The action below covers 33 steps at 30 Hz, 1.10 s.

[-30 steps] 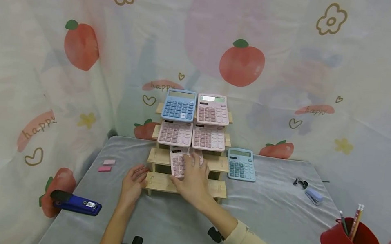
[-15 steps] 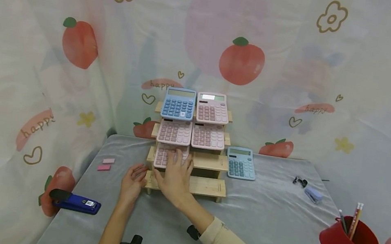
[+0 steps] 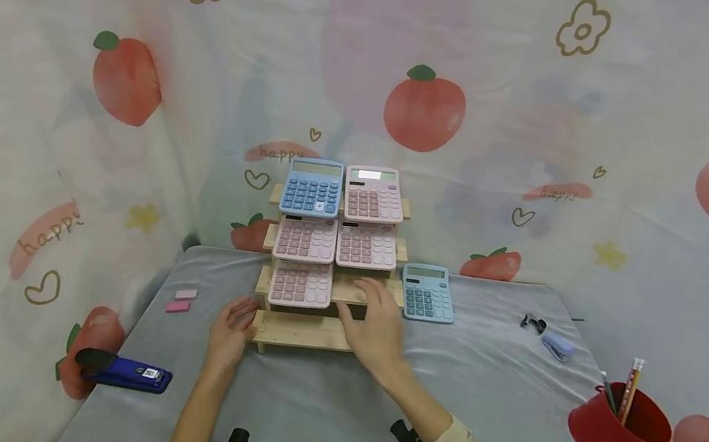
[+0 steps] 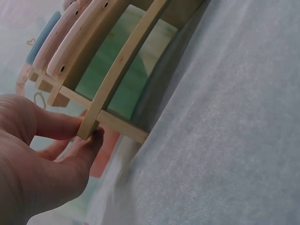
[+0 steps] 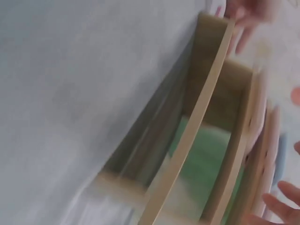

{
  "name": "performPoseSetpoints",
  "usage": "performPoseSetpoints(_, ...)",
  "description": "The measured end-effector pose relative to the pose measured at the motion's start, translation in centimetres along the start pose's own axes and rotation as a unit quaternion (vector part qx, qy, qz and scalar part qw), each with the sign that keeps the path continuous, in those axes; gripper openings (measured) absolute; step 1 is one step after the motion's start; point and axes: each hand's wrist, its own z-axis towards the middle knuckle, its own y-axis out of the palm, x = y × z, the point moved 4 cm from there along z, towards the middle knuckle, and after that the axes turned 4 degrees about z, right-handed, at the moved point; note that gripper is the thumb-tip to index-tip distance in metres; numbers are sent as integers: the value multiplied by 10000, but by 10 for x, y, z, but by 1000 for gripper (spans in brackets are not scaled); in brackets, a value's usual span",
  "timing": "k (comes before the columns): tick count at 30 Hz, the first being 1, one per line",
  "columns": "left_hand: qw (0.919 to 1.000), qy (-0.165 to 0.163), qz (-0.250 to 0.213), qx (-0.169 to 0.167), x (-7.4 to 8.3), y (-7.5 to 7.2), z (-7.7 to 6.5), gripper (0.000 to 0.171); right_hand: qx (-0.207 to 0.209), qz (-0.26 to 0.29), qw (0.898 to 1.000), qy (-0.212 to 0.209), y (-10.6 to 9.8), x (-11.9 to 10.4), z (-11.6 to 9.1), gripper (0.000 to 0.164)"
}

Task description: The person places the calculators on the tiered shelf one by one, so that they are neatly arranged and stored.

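Observation:
A stepped wooden display rack [image 3: 306, 332] stands at mid-table in the head view. My left hand [image 3: 231, 332] pinches the left end of its lowest board, thumb and fingers on either side in the left wrist view. My right hand [image 3: 376, 332] hovers before the rack's right side, fingers spread and holding nothing. Left of it, a pink calculator [image 3: 301, 285] sits on the third tier. Two pink calculators fill the tier above, and a blue calculator [image 3: 312, 187] and a pink one share the top. A light-blue calculator [image 3: 428, 293] lies just right of the rack.
At left are a blue stapler [image 3: 125, 371] and two pink erasers [image 3: 178, 307]. To the right lie a small lilac stapler [image 3: 557, 346], a small black item [image 3: 533, 322] and a red bucket [image 3: 619, 428] holding pencils. Patterned curtains [image 3: 507, 84] enclose the table.
My right hand set the pink calculator straight at the left of the third tier, let it go and moved right. The left hand stays at the rack's end. The head view has shifted slightly.

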Motion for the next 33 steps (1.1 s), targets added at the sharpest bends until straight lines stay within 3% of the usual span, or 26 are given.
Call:
performPoseSetpoints(4,10000,-50,8,-60,0,-2,0,69,393,82,9989,232,-26,34,2,40)
performPoseSetpoints(8,10000,-27,-1,-46,1,-4,-1,70,435,75,9959,788,-40,77,8,32)
performPoseSetpoints(13,9999,-71,78,-76,1,-4,-1,70,40,-263,9892,1441,-40,129,14,31)
performPoseSetpoints(17,9999,-118,88,-55,0,-2,-1,71,-647,-706,9803,1729,-32,160,14,48)
performPoseSetpoints(22,10000,-53,76,-16,0,-1,1,69,-1679,-1309,9516,2216,-13,185,10,90)
performPoseSetpoints(26,10000,13,23,-25,1,-1,1,69,-2129,-1634,9330,2399,0,195,7,110)
performPoseSetpoints(33,10000,9,17,-33,1,-2,-2,70,-2105,-1602,9293,2577,6,200,6,108)
